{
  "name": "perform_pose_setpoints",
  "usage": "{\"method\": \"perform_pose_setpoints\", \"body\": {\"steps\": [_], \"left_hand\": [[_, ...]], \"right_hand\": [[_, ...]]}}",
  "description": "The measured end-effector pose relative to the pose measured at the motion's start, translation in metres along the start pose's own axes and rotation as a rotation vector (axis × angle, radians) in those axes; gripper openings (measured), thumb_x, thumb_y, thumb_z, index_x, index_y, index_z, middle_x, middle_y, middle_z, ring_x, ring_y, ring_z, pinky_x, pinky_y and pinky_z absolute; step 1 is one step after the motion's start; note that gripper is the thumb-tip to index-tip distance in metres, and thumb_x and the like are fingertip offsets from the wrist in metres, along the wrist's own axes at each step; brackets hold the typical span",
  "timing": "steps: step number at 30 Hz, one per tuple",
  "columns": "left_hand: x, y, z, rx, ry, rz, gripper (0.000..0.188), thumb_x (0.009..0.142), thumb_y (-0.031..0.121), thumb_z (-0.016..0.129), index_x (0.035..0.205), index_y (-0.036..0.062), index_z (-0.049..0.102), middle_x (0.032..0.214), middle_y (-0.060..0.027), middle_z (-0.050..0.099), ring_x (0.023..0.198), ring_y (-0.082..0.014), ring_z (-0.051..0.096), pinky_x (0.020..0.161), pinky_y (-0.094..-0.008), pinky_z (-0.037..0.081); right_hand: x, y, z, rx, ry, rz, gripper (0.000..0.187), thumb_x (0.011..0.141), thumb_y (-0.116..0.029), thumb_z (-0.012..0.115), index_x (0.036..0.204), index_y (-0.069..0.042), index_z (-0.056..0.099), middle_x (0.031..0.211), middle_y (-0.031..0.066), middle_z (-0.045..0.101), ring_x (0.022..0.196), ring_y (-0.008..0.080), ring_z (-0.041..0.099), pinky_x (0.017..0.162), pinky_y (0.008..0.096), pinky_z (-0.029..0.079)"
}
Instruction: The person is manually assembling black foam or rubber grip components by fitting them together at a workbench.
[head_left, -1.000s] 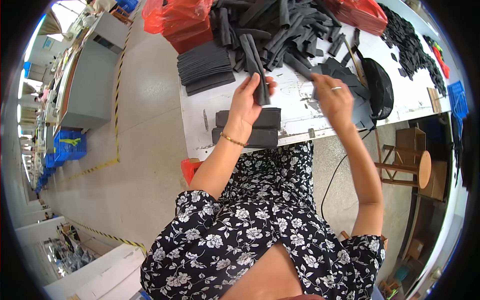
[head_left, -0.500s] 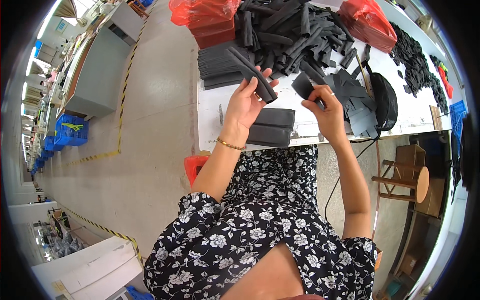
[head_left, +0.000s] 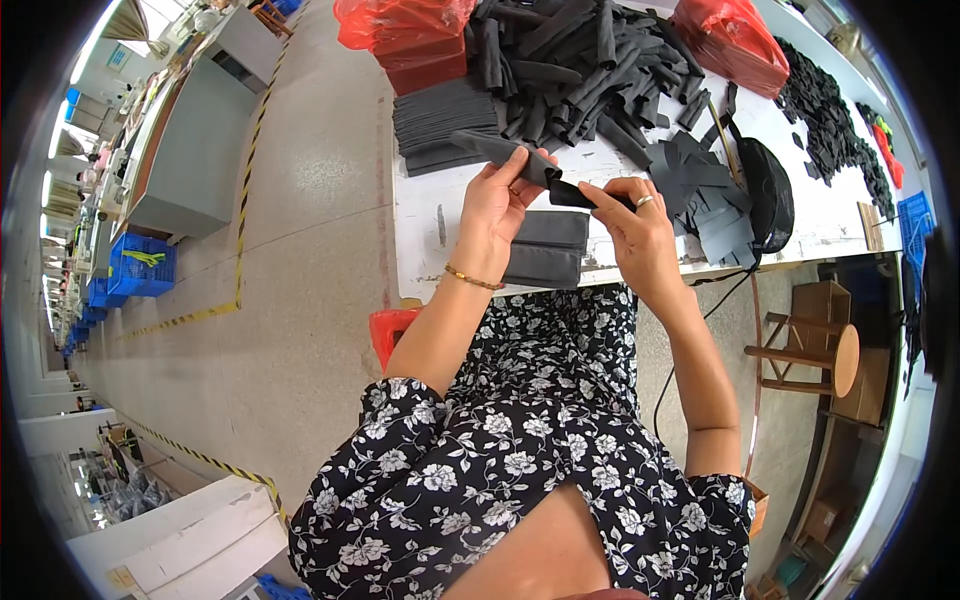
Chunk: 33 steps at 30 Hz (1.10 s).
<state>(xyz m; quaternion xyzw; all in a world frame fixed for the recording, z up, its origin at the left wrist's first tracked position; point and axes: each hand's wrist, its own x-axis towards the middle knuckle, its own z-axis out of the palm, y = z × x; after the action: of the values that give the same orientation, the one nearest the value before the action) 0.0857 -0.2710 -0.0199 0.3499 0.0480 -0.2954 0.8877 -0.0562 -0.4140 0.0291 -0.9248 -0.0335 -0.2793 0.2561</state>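
My left hand [head_left: 500,197] grips a dark grey fabric sleeve [head_left: 487,146], folded lengthwise, thumb on top. Between the fingers of my right hand [head_left: 632,217] is a small black flat piece [head_left: 568,194], its tip touching the sleeve's near end. Whether the tip is inside the sleeve I cannot tell. Below my hands, two flat dark pieces [head_left: 546,248] lie side by side at the table's front edge. A neat stack of grey strips [head_left: 440,118] sits beyond my left hand. To the right of my right hand lies a loose pile of flat grey pieces [head_left: 712,205].
A large heap of dark rolled sleeves [head_left: 590,65] covers the white table's [head_left: 420,215] far part, between two red plastic bags [head_left: 425,50] [head_left: 735,45]. A black pouch [head_left: 768,190] with a cord is at right, near small black scraps [head_left: 825,120]. A wooden stool [head_left: 842,360] stands below.
My right hand has moved left, bringing the black piece against the sleeve's end. The sleeve in my left hand has tilted flatter, its near end now pointing right.
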Motion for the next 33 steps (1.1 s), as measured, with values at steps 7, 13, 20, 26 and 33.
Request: {"method": "perform_pose_setpoints", "body": {"steps": [7,13,20,26,33], "left_hand": [[-0.009,0.002,0.005,0.033,-0.054,-0.024,0.02,0.094,0.009,0.059,0.11,-0.0012,0.054,0.107,-0.0178,0.066,0.093,-0.0234,0.068,0.081,-0.035,0.061],[-0.023,-0.001,0.018,0.079,-0.088,0.073,0.023,0.093,0.008,0.06,0.113,0.0005,0.052,0.108,-0.0184,0.066,0.094,-0.0249,0.068,0.08,-0.0345,0.061],[-0.048,-0.019,0.047,0.107,-0.053,0.512,0.032,0.088,-0.003,0.062,0.116,-0.0002,0.048,0.109,-0.0166,0.064,0.098,-0.022,0.066,0.08,-0.0333,0.061],[-0.049,-0.005,0.051,0.024,-0.342,0.195,0.026,0.096,0.026,0.058,0.108,0.0033,0.057,0.099,-0.0129,0.068,0.101,-0.0231,0.065,0.093,-0.0381,0.047],[-0.045,-0.025,0.044,0.032,-0.342,0.381,0.025,0.099,0.026,0.053,0.099,0.0018,0.059,0.092,-0.0156,0.07,0.106,-0.0279,0.064,0.097,-0.0405,0.045]], "right_hand": [[0.006,0.003,-0.002,-0.27,0.026,-0.066,0.037,0.077,-0.001,0.06,0.111,-0.012,0.069,0.096,0.0058,0.056,0.091,0.0255,0.054,0.081,0.038,0.042],[0.006,0.004,-0.002,-0.388,0.105,-0.128,0.036,0.074,-0.002,0.06,0.108,-0.012,0.069,0.097,0.0055,0.055,0.09,0.0253,0.053,0.081,0.0389,0.042],[0.009,-0.017,0.009,-0.327,0.172,-0.068,0.047,0.075,-0.009,0.069,0.121,-0.009,0.061,0.104,0.0065,0.055,0.093,0.0265,0.053,0.082,0.0399,0.041],[0.003,-0.031,0.025,-0.048,0.239,-0.156,0.057,0.073,-0.003,0.072,0.126,-0.004,0.052,0.109,0.0148,0.053,0.093,0.0329,0.052,0.082,0.0432,0.043],[-0.006,-0.017,0.028,0.028,0.152,-0.172,0.042,0.07,0.007,0.07,0.108,-0.001,0.054,0.108,0.0164,0.055,0.093,0.0344,0.055,0.077,0.0426,0.047]]}}
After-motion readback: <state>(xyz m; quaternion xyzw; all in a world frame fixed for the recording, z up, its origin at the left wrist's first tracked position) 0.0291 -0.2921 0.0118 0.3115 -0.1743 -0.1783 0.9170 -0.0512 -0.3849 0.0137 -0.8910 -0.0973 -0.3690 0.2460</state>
